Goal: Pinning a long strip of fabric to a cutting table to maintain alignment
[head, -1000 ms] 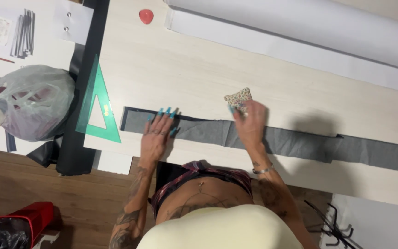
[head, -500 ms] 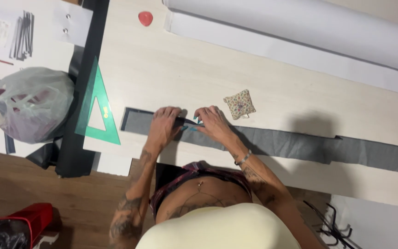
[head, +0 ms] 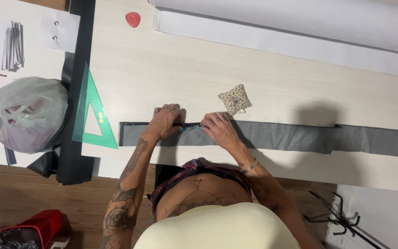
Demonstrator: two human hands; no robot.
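The grey fabric strip (head: 272,137) lies flat along the near part of the tabletop (head: 171,69), running from the green set square (head: 91,113) off the right edge. It looks soft, light and limp, best taken along its far edge. The left hand (head: 164,121) is curled closed on that edge; the right hand (head: 219,130) presses beside it, fingers bent onto the cloth. Whatever sits between the fingertips is too small to identify. A floral pincushion (head: 234,98) lies just beyond.
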